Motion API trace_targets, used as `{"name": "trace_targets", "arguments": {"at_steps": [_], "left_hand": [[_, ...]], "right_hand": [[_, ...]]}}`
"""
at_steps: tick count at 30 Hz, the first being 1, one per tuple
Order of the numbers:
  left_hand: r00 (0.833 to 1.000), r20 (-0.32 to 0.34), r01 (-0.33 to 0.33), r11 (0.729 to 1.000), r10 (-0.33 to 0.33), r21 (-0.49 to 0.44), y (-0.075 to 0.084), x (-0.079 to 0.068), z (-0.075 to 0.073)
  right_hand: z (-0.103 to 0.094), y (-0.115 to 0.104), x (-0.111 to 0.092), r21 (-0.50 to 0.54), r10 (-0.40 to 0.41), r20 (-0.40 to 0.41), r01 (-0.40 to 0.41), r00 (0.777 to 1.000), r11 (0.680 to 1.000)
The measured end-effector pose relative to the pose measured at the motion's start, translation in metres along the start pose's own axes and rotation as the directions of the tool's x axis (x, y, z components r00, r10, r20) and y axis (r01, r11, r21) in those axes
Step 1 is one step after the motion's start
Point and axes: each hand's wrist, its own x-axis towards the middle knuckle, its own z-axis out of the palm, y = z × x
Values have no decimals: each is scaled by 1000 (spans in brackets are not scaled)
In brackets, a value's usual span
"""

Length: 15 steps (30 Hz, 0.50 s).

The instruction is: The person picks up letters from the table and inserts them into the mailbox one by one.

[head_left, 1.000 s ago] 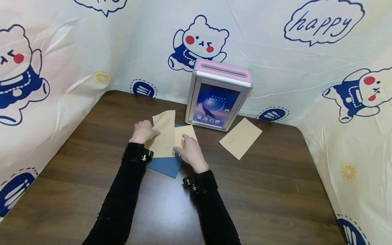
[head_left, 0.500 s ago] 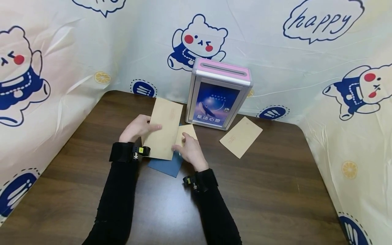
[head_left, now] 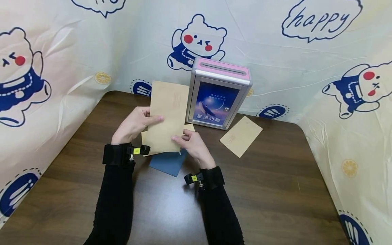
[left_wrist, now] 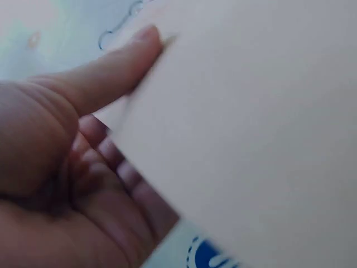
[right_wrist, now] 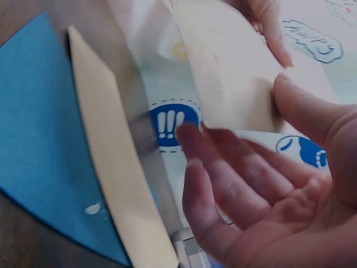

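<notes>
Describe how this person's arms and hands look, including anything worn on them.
The left sleeve and right sleeve are plain black. Each wrist wears a wide black band carrying a small black device with a yellow patch. The left hand and right hand are ungloved; no rings or cables show.

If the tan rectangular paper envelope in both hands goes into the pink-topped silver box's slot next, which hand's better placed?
Probably the right hand: it's nearer the box, and its thumb lies on the envelope near the lower right corner. The left hand grips the left edge, farther away.
</notes>
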Motion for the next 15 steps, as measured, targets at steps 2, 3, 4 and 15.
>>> {"name": "trace_targets", "arguments": {"at_steps": [2, 3, 4, 15], "left_hand": [[999, 13, -29, 999, 29, -25, 4, -2, 3], [999, 18, -43, 999, 43, -30, 5, -2, 5], [998, 21, -57, 998, 58, -35, 6, -2, 7], [988, 70, -137, 989, 141, -58, 13, -1, 22]], "right_hand": [[-2, -3, -3, 42, -23, 25, 22, 999, 999], [-3, -5, -4, 60, -39, 33, 37, 999, 998], [-4, -6, -5, 77, -57, 41, 54, 998, 996], [-14, -17, -14, 137, -129, -25, 131, 991, 982]]}}
